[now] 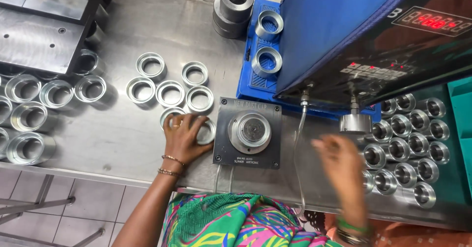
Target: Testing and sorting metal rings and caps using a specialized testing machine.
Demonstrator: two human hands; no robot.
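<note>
- Far left on my steel worktop (123,144), I see a cluster of taller metal sleeves (29,116), standing upright with their bores facing up, well apart from both of my hands.
- Next comes a loose group of flat metal rings (170,93) lying open side up, just beyond my left hand.
- My left hand (183,138) lies palm down with fingers spread over the nearest ring (206,131); the fingertips touch its rim, though I cannot tell whether they grip it or only rest on it.
- That ring sits just left of the dark square fixture (248,133), almost touching its edge. The fixture's round seat (251,130) faces straight up, so the ring's axis and the seat's axis both run vertical, and the seat lies directly to the right of my left hand.
- My left hand is clearly the nearer one to both ring and seat.
- My right hand (341,161) is blurred, open and holding nothing I can make out, hovering between the fixture and the packed rows of machined cups (410,146) on the right.
- Behind, a blue tray (250,87) carries two more rings.
</note>
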